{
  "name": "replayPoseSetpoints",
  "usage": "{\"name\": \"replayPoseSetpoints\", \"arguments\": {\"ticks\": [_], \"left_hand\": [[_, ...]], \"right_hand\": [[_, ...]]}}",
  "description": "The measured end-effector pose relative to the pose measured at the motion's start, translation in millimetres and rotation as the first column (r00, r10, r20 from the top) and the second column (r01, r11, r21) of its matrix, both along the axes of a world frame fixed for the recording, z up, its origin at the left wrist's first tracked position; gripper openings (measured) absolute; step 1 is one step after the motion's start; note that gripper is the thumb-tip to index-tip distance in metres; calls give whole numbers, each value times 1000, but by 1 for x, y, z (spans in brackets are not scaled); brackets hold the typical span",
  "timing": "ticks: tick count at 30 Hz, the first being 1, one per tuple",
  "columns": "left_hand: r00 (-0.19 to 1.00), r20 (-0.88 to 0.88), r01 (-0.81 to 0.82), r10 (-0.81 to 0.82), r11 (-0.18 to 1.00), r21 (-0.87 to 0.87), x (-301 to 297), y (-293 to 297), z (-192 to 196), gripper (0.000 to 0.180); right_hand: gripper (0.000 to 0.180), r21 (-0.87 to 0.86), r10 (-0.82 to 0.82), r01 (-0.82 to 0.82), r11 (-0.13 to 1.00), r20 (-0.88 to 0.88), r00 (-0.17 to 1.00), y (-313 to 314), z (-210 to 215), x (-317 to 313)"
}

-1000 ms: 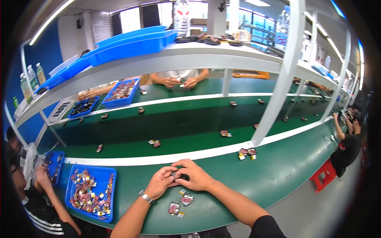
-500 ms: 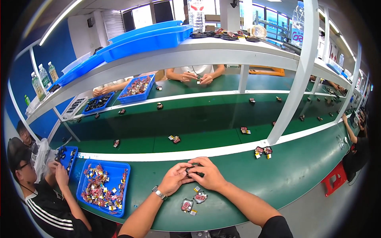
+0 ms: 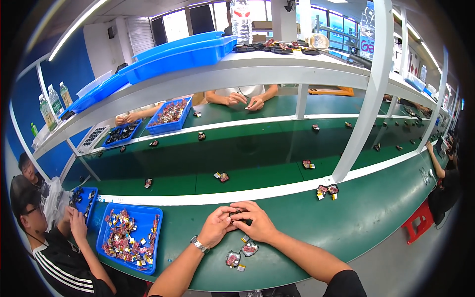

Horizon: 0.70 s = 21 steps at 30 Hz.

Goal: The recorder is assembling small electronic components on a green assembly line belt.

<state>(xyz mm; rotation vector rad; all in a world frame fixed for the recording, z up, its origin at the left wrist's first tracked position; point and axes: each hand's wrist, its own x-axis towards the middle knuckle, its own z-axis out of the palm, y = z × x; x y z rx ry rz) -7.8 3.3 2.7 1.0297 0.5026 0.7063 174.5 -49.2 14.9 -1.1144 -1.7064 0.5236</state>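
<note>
Both my hands meet over the green tabletop (image 3: pixel 193 270), fingers wrapped round a small black plastic casing (image 3: pixel 239 216) that they mostly cover. My left hand (image 3: pixel 216 226), with a metal watch at the wrist, grips it from the left. From the right, my right hand (image 3: pixel 256 221) presses its fingers on the same piece. Just below the hands lie two small black casings with red circuit boards, one casing (image 3: pixel 250 248) beside the other casing (image 3: pixel 233 259), each with a small white-and-yellow part next to it.
Left of my arms stands a blue tray (image 3: pixel 157 237) heaped with red circuit boards. A co-worker (image 3: pixel 64 247) sits beyond it. Ahead, a green conveyor belt (image 3: pixel 257 171) carries scattered assemblies. A white post (image 3: pixel 360 114) holds up an overhead shelf; two assemblies (image 3: pixel 327 191) lie near its foot.
Pieces on the belt have shifted slightly to the right. My hands stay together on the casing, with only small finger movements; the right fingers now cover more of it.
</note>
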Motion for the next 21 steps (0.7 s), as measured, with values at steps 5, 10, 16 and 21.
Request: {"name": "replayPoseSetpoints", "arguments": {"ticks": [5,10,16,21], "left_hand": [[997,72,10,-9,1000,-10,0,1,-3,21],[997,71,-13,12,1000,13,1,-3,-5,22],[994,109,-8,6,1000,23,3,-3,-2,24],[993,120,8,-10,1000,19,3,0,-6,24]], "right_hand": [[19,68,-44,41,997,52,998,-1,1,2],[17,66,13,-15,998,31,999,-1,1,1],[16,79,-39,35,996,53,998,-4,3,3],[17,44,-18,19,999,-11,1000,-3,4,1]]}}
